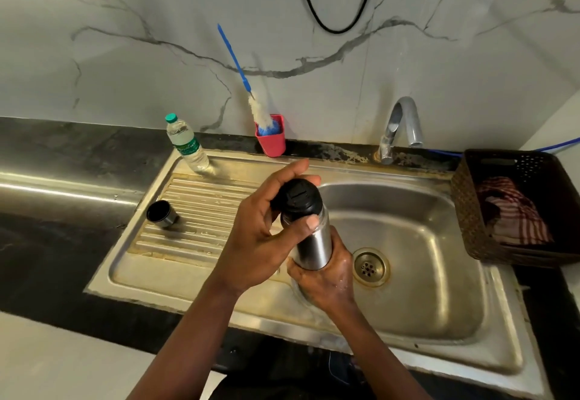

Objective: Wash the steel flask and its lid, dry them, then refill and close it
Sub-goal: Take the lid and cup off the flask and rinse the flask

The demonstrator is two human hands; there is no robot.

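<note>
1. Head view, far left: dark worktop [62,161]. A steel cup lid [162,214] lay on the ribbed drainboard [201,192], well apart from the flask.
2. A capped water bottle [187,144] stood at the drainboard's back corner. To its right, a pink holder [271,144] held a blue-handled brush [260,114].
3. The left hand [260,236] was curled round the black stopper [299,197], thumb pressed across the neck.
4. The steel flask [314,242] was held tilted over the sink [439,305].
5. The right hand [326,277], wet, was wrapped round the flask's base.
6. Tap [405,123], not running. A dark basket [470,211] held a checked cloth [514,211].
7. Step, as judged: the stopper was being twisted; whether off or on could not be told. The next move called for a firm counter-grip on slick steel.
</note>
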